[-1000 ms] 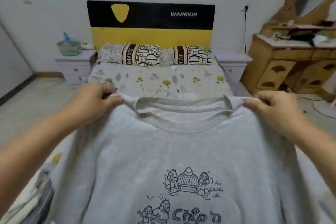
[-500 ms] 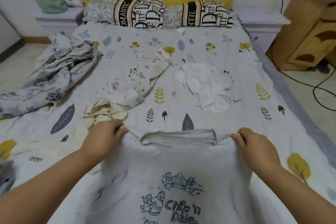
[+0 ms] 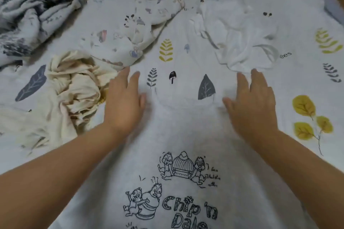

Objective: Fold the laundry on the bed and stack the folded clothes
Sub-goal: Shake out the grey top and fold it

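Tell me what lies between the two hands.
Head view: between the left hand and right hand lies only the sweatshirt's neckline, with bedsheet showing.

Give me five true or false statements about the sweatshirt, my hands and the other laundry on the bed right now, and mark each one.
1. The grey sweatshirt lies spread on the bed with its cartoon print facing up. True.
2. The left hand pinches the collar. False: its fingers are straight, resting flat on the shoulder area.
3. The right hand is flat on the other shoulder. True.
4. A crumpled cream garment lies to the right of the right hand. False: it lies beside the left hand; a white garment lies beyond the right hand.
5. A stack of folded clothes sits by the collar. False: no folded stack is visible.
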A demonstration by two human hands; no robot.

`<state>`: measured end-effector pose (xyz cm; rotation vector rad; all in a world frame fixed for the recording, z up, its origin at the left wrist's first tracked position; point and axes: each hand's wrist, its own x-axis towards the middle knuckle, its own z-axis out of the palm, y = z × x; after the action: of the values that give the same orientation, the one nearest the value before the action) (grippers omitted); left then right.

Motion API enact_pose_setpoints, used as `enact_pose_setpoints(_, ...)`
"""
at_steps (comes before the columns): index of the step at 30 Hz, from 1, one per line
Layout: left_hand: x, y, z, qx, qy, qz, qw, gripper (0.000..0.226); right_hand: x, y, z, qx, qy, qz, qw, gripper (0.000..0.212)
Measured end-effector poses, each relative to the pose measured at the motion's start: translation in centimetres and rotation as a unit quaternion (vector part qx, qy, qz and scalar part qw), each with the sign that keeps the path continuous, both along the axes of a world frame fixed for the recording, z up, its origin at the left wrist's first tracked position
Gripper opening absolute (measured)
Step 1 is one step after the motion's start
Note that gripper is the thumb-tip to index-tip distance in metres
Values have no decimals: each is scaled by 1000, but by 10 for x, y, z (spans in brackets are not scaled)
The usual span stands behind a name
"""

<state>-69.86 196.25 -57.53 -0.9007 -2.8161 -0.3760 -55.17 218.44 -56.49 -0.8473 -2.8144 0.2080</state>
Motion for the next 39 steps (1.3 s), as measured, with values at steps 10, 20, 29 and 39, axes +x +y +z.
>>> enact_pose_setpoints(10, 41, -25, -66, -271, -186, -50, 943, 73, 35, -32, -69, -76, -260, 67, 960, 70)
enact_pose_setpoints(20, 53, 43, 6, -90, -129, -115, 981, 35, 77, 31, -6, -186, 82, -170, 964, 56)
enact_pose_setpoints(29, 85, 153, 3, -48, -239, -227, 943, 40, 67, 66, -21, -269, -138, -93, 949, 38)
enact_pose_setpoints(39, 81, 205, 14, -16, -522, -173, 835, 30, 87, 55, 10, -538, -1, -36, 842, 19)
